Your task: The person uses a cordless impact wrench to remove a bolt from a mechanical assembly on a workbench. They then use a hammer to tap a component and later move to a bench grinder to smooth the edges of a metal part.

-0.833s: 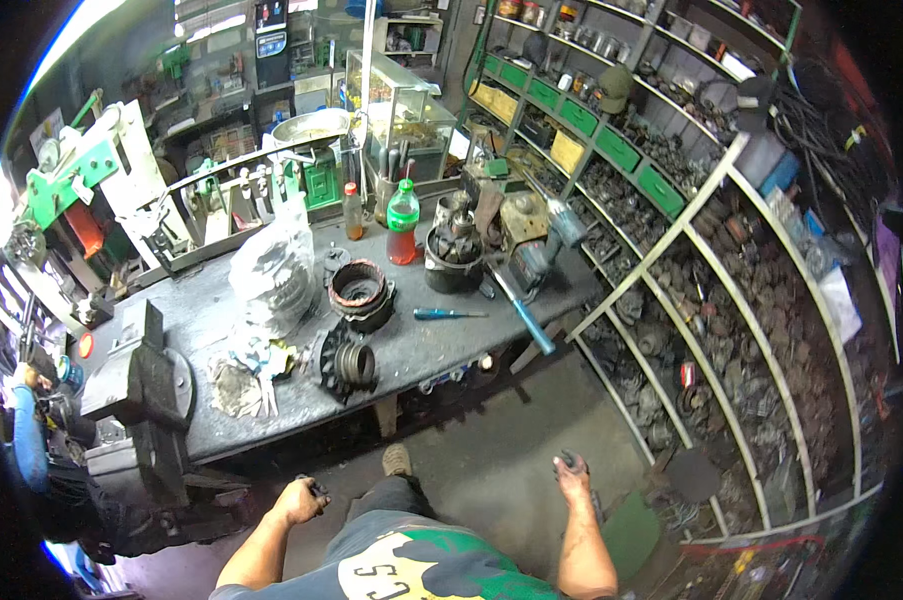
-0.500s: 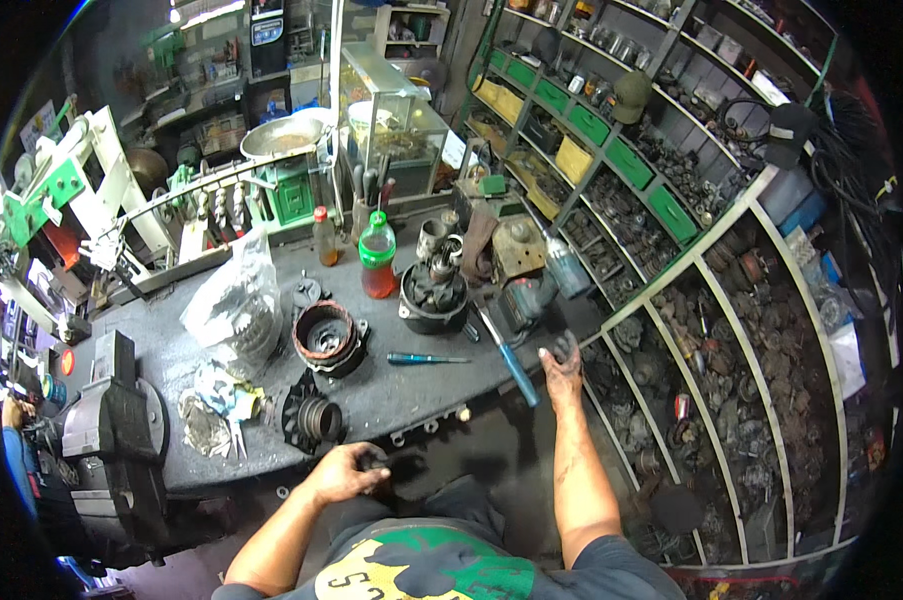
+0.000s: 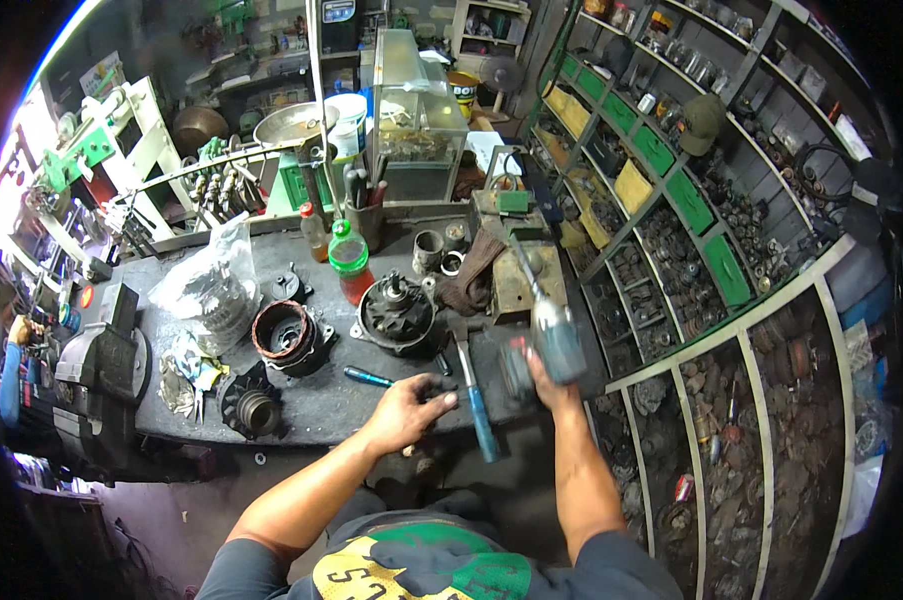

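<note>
My right hand (image 3: 554, 385) is wrapped around the grip of a cordless power driver (image 3: 558, 345), slightly blurred, over the bench's right end. Its long bit extends away from me. My left hand (image 3: 408, 412) hovers at the bench's front edge, fingers curled with dark tips; whatever they hold cannot be made out. Beside it lies a blue screwdriver (image 3: 367, 376), partly covered by the hand. Between my hands rests a blue-handled hammer (image 3: 479, 415), its handle jutting past the edge. Beyond is a round motor housing (image 3: 398, 345) with a finned rotor (image 3: 395, 308) inside.
Left on the bench are a copper-wound stator (image 3: 289, 338), a finned pulley part (image 3: 251, 402), a plastic bag (image 3: 206, 295) and a vise (image 3: 96, 365). Bottles (image 3: 350, 265) stand behind. Parts shelves (image 3: 711, 370) line the right. Another person's arm (image 3: 11, 375) shows far left.
My right hand has reached forward and taken hold of the power driver. My left hand has risen from near my lap to the bench edge. The whole view has shifted.
</note>
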{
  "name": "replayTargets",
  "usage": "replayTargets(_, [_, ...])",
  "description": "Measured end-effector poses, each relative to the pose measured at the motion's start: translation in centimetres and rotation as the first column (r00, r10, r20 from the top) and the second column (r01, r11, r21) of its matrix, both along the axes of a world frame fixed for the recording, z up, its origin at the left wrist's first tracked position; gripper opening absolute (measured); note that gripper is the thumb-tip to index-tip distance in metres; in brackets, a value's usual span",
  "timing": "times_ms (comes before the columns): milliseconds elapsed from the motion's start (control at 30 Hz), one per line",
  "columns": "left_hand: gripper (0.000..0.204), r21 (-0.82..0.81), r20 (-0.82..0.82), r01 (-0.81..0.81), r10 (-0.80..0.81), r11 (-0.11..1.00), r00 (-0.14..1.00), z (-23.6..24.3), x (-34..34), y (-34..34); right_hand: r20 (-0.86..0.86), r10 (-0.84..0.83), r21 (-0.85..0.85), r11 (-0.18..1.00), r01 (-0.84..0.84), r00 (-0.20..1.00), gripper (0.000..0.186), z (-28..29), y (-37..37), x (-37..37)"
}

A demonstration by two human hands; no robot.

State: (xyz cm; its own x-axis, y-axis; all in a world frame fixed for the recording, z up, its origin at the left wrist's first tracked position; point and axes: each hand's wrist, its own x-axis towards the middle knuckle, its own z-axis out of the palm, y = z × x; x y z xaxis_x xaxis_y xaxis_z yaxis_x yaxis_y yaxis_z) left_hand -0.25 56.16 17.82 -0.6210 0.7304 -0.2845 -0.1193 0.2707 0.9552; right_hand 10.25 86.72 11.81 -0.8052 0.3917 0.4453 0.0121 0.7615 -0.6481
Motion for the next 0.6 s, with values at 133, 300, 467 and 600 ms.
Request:
replayTargets(133, [0.055, 0.438, 0.469, -0.069, -0.162, 0.896, 0.868, 1.9, 1.7, 9.1, 0.252, 0.177, 0.242, 0.94, -0.239, 0.951, 0.037, 4.2, -1.6, 10.4])
replayTargets(300, [0.035, 0.299, 0.663, 0.015, -0.219, 0.954, 0.716, -1.9, 5.6, 14.9, 0.257, 0.215, -0.573, 0.819, -0.03, 0.942, 0.026, 0.8, -3.4, 20.3])
replayTargets(467, [0.043, -0.005, 0.885, -0.363, 0.173, 0.932, 0.432, -10.7, 4.9, 19.9, 0.14, 0.097, -0.104, 0.991, -0.083, 0.985, 0.021, -2.3, -5.2, 26.8])
replayTargets(600, [0.054, -0.166, 0.729, -0.316, 0.332, 0.934, 0.599, -14.4, 0.4, 21.9, 0.015, 0.052, -0.172, 0.984, -0.048, 0.999, 0.007, -2.0, -6.6, 30.4])
